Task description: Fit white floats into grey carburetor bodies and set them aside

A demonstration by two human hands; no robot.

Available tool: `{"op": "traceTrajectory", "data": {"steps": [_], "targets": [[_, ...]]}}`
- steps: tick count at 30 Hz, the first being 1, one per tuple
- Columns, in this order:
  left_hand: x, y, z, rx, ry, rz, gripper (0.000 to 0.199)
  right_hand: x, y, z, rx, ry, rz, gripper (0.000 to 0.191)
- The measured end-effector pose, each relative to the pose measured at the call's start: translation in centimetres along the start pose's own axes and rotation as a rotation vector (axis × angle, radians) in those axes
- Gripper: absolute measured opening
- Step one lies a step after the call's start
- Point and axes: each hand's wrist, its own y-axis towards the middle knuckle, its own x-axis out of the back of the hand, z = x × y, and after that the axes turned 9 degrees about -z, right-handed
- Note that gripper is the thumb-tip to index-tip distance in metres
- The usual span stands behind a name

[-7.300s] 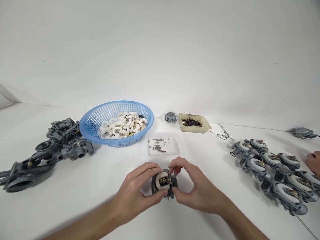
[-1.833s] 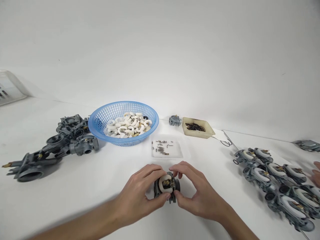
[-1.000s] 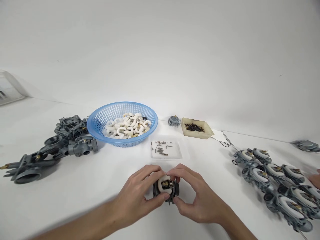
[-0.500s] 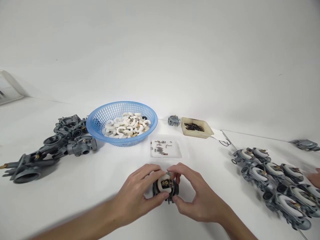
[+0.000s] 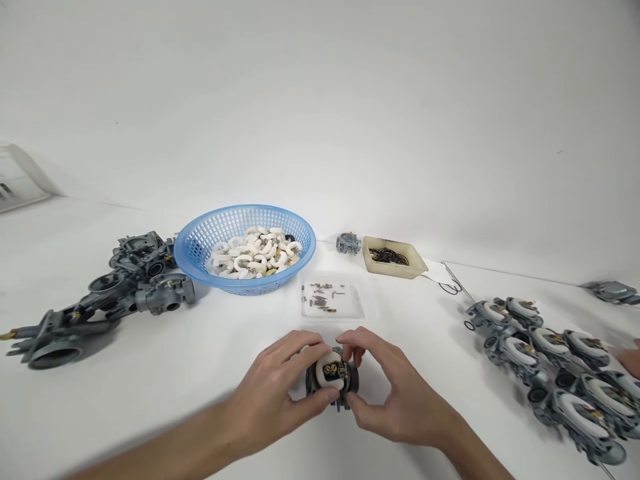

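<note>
A grey carburetor (image 5: 353, 381) rests on the white table in front of me, its inner side with small brass parts facing up. On it lies a white C-shaped float (image 5: 327, 379). My left hand (image 5: 280, 377) pinches the float between thumb and fingers from the left. From the right, my right hand (image 5: 395, 390) is closed around the carburetor, thumb at the near side and fingertips at the far side. The fingertips partly hide the far edge, so I cannot make out whether a small part is between them.
Beyond my hands lies a clear tray (image 5: 345, 310) of small pins and jets. Behind it stand a blue basket (image 5: 183, 250) of floats, another carburetor (image 5: 349, 243) and a cream box (image 5: 400, 269) of black rings. Carburetors (image 5: 113, 287) pile left; float-fitted ones (image 5: 523, 353) stand right, near another person's hand (image 5: 629, 360).
</note>
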Motion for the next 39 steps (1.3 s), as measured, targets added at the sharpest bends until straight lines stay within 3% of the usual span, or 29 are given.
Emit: {"op": "traceTrajectory", "data": {"steps": [4, 16, 23, 30, 39], "targets": [[0.2, 0.1, -0.2, -0.003, 0.001, -0.006, 0.034, 0.2, 0.4, 0.3, -0.009, -0.006, -0.034, 0.065], [0.2, 0.1, 0.0, -0.032, 0.014, -0.022, 0.033, -0.7, -0.2, -0.7, -0.002, -0.027, -0.056, 0.055], [0.1, 0.0, 0.0, -0.035, 0.021, -0.043, 0.033, -0.3, 0.0, -0.3, 0.038, -0.02, -0.025, 0.068], [0.2, 0.0, 0.2, -0.058, 0.006, -0.028, 0.037, -0.5, 0.1, -0.5, 0.03, -0.05, -0.074, 0.058], [0.2, -0.2, 0.2, -0.043, 0.018, -0.017, 0.036, -0.3, 0.0, -0.4, 0.036, -0.033, -0.038, 0.068]]}}
